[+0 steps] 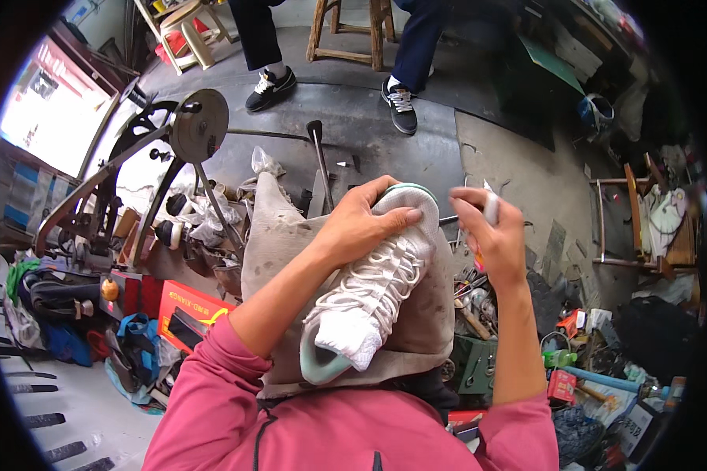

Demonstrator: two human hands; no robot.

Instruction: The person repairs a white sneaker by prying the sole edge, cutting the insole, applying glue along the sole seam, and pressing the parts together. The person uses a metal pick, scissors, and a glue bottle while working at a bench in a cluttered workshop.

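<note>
White lace-up shoe (pixel 381 275) on a grey cloth (pixel 279 271), heel toward 7 o'clock. Left hand (pixel 355 221) clasps the toe, thumb across its top; the shoe extends to 6 o'clock of this grip. Right hand (pixel 496 239), at 3 o'clock, fingers curled about a small white object (pixel 491 209). Wooden stool (pixel 378 35) at 12 o'clock.

Our whites, greys and pinks
We see a white, mint-collared mesh sneaker (pixel 385 275) — then a beige-grey cloth lap cover (pixel 271 263), blotched dark, and plain rose-pink fabric sleeves (pixel 208 385).
</note>
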